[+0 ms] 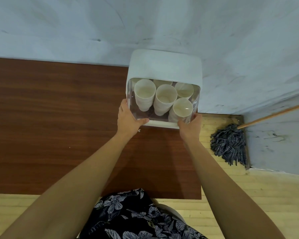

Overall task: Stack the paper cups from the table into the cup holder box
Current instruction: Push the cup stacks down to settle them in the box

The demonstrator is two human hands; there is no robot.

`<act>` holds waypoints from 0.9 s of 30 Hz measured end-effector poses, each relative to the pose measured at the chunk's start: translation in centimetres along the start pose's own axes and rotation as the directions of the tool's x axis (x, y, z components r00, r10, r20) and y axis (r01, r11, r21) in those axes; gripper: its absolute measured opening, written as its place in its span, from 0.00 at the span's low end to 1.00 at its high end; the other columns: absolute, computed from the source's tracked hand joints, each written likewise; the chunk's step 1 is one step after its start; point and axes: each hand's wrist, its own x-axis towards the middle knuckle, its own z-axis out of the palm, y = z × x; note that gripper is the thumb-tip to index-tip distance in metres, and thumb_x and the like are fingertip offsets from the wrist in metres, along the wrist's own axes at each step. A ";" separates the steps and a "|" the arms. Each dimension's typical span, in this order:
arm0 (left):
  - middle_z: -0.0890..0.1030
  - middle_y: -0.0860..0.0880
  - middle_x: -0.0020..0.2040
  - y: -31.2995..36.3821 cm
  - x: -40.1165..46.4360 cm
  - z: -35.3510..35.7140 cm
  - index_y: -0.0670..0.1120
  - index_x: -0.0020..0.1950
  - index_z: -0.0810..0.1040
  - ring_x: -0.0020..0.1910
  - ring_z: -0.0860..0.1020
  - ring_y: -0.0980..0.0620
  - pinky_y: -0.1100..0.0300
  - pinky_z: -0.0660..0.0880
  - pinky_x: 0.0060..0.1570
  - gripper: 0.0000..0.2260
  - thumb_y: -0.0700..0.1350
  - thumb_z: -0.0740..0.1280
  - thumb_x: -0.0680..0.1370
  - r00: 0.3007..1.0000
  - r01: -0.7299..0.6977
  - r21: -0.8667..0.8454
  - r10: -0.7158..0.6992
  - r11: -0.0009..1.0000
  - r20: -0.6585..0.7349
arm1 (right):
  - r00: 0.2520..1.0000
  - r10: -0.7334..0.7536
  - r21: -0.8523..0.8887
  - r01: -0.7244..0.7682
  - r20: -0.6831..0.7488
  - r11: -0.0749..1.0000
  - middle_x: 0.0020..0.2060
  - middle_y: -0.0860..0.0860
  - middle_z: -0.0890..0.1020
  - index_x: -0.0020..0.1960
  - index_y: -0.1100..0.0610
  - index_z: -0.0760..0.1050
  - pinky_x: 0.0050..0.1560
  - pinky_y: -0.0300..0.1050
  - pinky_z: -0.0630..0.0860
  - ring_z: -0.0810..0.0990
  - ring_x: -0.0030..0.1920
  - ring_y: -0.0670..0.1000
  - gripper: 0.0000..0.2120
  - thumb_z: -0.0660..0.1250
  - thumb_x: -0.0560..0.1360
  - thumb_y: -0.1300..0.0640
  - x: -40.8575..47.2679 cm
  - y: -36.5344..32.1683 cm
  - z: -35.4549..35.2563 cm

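Head view: the box [164,69] sits at the table's [59,118] far right corner, against the wall [145,23]. Inside, behind its clear cover [194,104], stand stacks of cups [165,99], mouths toward the camera. Left hand [128,116] grips the cover's left edge, thumb hooked along the bottom rim. Right hand [191,125] holds the lower right corner, fingers curled around it. On the floor [248,195] to the right, a mop [230,144] leans in the corner. Floral clothing [131,216] fills the bottom.
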 end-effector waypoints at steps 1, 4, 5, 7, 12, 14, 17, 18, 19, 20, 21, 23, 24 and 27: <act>0.64 0.46 0.73 -0.1 0.0 0.0 0.52 0.75 0.52 0.69 0.68 0.43 0.45 0.69 0.65 0.50 0.54 0.81 0.63 1.000 0.017 -0.027 -0.017 0.999 0.020 | 1.000 -0.003 0.002 0.003 0.000 1.000 0.57 0.53 0.73 0.65 0.57 0.64 0.51 0.45 0.71 0.74 0.55 0.53 0.25 0.70 0.72 0.64 0.1 0.1 0.0; 0.66 0.47 0.73 -0.5 0.1 0.1 0.56 0.74 0.51 0.69 0.69 0.43 0.43 0.70 0.66 0.50 0.54 0.82 0.62 0.998 0.044 -0.084 -0.040 0.995 0.057 | 1.000 -0.012 -0.038 0.013 0.024 0.999 0.55 0.53 0.75 0.64 0.57 0.63 0.49 0.47 0.73 0.76 0.54 0.54 0.21 0.66 0.74 0.67 0.8 0.8 -0.1; 0.66 0.47 0.73 -0.6 0.1 0.0 0.56 0.74 0.52 0.69 0.69 0.43 0.44 0.70 0.66 0.51 0.54 0.82 0.62 0.997 0.046 -0.083 -0.041 0.995 0.058 | 0.998 0.000 -0.046 0.002 0.055 0.999 0.55 0.54 0.75 0.65 0.56 0.63 0.48 0.48 0.75 0.77 0.54 0.55 0.21 0.65 0.75 0.67 0.9 1.1 -0.1; 0.65 0.47 0.73 -0.6 0.2 -0.2 0.54 0.75 0.52 0.69 0.69 0.43 0.44 0.70 0.65 0.51 0.55 0.82 0.62 0.997 0.042 -0.059 -0.038 0.997 0.063 | 0.994 0.040 -0.027 -0.038 0.106 0.999 0.57 0.55 0.77 0.67 0.54 0.61 0.49 0.50 0.77 0.78 0.53 0.54 0.22 0.64 0.77 0.65 1.0 1.6 -0.1; 0.65 0.48 0.74 -0.7 0.4 -0.3 0.55 0.75 0.52 0.70 0.68 0.43 0.42 0.70 0.66 0.53 0.60 0.81 0.60 0.994 0.047 -0.060 -0.040 0.997 0.102 | 0.971 -0.001 0.219 -0.052 0.238 0.974 0.63 0.50 0.74 0.73 0.51 0.59 0.63 0.49 0.74 0.74 0.62 0.50 0.30 0.69 0.75 0.58 0.6 1.4 -0.7; 0.66 0.49 0.73 -0.9 0.4 -0.3 0.56 0.74 0.53 0.70 0.68 0.45 0.41 0.71 0.65 0.52 0.62 0.80 0.59 0.994 0.034 -0.117 -0.022 0.993 0.102 | 0.957 -0.113 0.190 0.062 0.269 0.980 0.64 0.47 0.74 0.73 0.48 0.60 0.63 0.46 0.73 0.73 0.64 0.47 0.35 0.73 0.71 0.56 0.5 1.8 -1.1; 0.68 0.52 0.72 -1.4 0.2 0.0 0.57 0.74 0.54 0.69 0.70 0.47 0.41 0.72 0.64 0.51 0.62 0.80 0.59 0.998 0.013 -0.156 -0.002 0.988 0.069 | 0.946 -0.172 0.109 0.147 0.275 0.983 0.64 0.45 0.75 0.72 0.46 0.62 0.65 0.49 0.74 0.74 0.65 0.46 0.38 0.76 0.67 0.51 0.6 2.4 -1.2; 0.68 0.52 0.71 -1.5 0.2 0.1 0.58 0.73 0.55 0.69 0.70 0.47 0.41 0.72 0.64 0.51 0.61 0.81 0.59 0.998 0.012 -0.163 -0.002 0.987 0.061 | 0.945 -0.170 0.100 0.147 0.281 0.984 0.64 0.44 0.75 0.72 0.45 0.62 0.65 0.51 0.74 0.74 0.65 0.46 0.40 0.76 0.65 0.48 0.8 2.6 -1.1; 0.69 0.52 0.71 -1.5 0.1 0.2 0.58 0.73 0.55 0.68 0.70 0.47 0.41 0.72 0.64 0.50 0.59 0.81 0.59 0.998 0.014 -0.168 -0.004 0.986 0.059 | 0.945 -0.152 0.090 0.131 0.291 0.987 0.64 0.44 0.75 0.72 0.44 0.62 0.65 0.53 0.74 0.74 0.65 0.47 0.41 0.76 0.64 0.46 1.0 2.8 -1.1; 0.69 0.52 0.71 -1.5 0.0 0.4 0.59 0.73 0.54 0.68 0.70 0.47 0.41 0.72 0.64 0.50 0.57 0.81 0.60 0.998 0.020 -0.174 -0.011 0.985 0.056 | 0.945 -0.135 0.085 0.114 0.299 0.990 0.64 0.44 0.75 0.72 0.43 0.61 0.66 0.54 0.74 0.74 0.65 0.48 0.41 0.77 0.64 0.47 1.2 3.0 -1.1; 0.69 0.52 0.70 -1.3 -0.1 0.5 0.59 0.73 0.55 0.68 0.71 0.47 0.41 0.72 0.64 0.49 0.56 0.82 0.60 0.999 0.024 -0.177 -0.015 0.984 0.050 | 0.947 -0.111 0.072 0.094 0.302 0.993 0.64 0.44 0.76 0.72 0.43 0.62 0.66 0.56 0.74 0.74 0.65 0.49 0.40 0.77 0.65 0.49 1.5 3.0 -1.1; 0.71 0.51 0.69 -1.3 -0.2 0.7 0.57 0.73 0.55 0.66 0.72 0.48 0.46 0.73 0.63 0.48 0.53 0.82 0.61 0.999 0.032 -0.179 -0.027 0.983 0.034 | 0.952 -0.084 0.065 0.068 0.295 0.996 0.62 0.45 0.77 0.72 0.46 0.63 0.66 0.56 0.74 0.75 0.64 0.50 0.38 0.77 0.67 0.56 2.0 2.6 -0.9; 0.72 0.50 0.68 -1.3 -0.2 0.8 0.56 0.73 0.56 0.65 0.72 0.48 0.50 0.74 0.61 0.47 0.52 0.82 0.62 0.999 0.034 -0.182 -0.031 0.983 0.022 | 0.953 -0.080 0.070 0.063 0.291 0.996 0.61 0.46 0.77 0.71 0.47 0.64 0.66 0.55 0.74 0.76 0.63 0.50 0.37 0.77 0.68 0.58 2.4 2.5 -0.7; 0.73 0.50 0.66 -1.1 -0.2 1.0 0.56 0.72 0.57 0.63 0.74 0.48 0.55 0.76 0.57 0.45 0.51 0.81 0.63 0.999 0.043 -0.191 -0.046 0.981 -0.007 | 0.956 -0.093 0.053 0.082 0.278 0.995 0.59 0.49 0.79 0.68 0.51 0.68 0.64 0.55 0.75 0.77 0.61 0.51 0.33 0.77 0.67 0.62 3.3 1.3 -0.3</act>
